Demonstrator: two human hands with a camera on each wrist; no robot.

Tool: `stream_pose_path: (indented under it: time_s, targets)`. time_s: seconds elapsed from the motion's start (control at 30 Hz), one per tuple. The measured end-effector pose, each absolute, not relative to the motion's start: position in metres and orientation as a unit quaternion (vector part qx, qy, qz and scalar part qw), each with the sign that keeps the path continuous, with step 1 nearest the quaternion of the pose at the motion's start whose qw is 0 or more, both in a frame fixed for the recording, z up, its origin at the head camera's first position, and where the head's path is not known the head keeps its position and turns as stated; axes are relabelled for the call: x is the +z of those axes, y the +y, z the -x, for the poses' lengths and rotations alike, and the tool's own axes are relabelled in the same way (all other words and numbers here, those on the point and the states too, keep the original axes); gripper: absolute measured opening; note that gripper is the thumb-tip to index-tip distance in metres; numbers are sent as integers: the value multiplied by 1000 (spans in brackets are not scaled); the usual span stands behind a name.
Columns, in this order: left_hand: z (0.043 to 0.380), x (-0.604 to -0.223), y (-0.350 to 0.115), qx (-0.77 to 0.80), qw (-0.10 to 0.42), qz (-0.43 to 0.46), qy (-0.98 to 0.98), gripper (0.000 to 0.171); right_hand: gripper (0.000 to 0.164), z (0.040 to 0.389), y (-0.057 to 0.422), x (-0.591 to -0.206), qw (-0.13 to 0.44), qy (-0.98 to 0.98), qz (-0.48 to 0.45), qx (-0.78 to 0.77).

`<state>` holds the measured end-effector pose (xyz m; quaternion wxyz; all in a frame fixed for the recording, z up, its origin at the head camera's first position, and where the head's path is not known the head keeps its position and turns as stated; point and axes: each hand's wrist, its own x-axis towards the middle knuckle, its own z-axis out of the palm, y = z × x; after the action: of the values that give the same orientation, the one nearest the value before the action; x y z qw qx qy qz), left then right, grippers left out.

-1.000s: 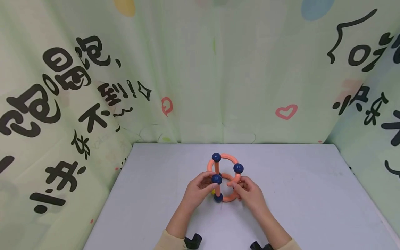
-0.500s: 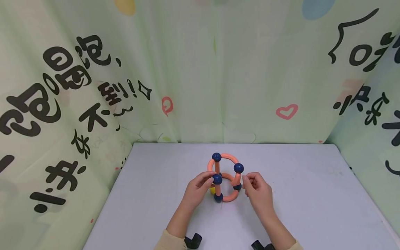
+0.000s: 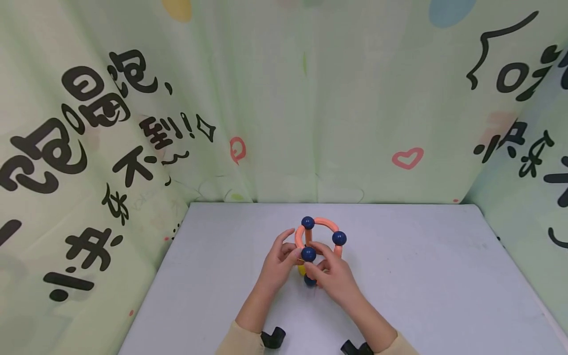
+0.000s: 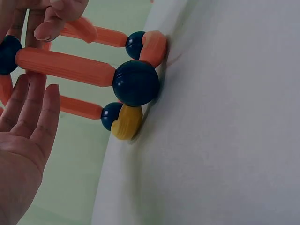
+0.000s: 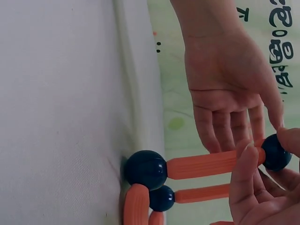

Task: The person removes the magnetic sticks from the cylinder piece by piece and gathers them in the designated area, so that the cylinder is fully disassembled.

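Between both hands (image 3: 276, 267) (image 3: 334, 277), ball-and-rod frame (image 3: 308, 254)

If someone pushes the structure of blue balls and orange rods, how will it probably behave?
The structure would likely keep its shape under a light push, since straight orange rods look rigid. Harder pushing might separate it at the blue balls, where rods meet. It seems unlikely to roll, as several balls sit at its base.

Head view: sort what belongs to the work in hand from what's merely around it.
Part of the work:
- blue balls
- salmon rods
- yellow piece
- left hand
- right hand

Merely around:
- white table
- printed curtain
- black wrist gear
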<state>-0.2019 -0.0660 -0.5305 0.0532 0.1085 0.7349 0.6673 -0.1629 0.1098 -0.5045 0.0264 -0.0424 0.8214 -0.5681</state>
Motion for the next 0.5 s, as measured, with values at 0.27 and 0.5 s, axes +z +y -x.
stream_pose_path:
  time_s: [0.27,0.5]
  targets:
    - [239,-518,-74,616,50,-85,782,44,40,165,105,-507,16,821,39,-569]
    - [277,-505,-77,620,163,-129,757,51,37,165,105,-508,21,807,41,-589]
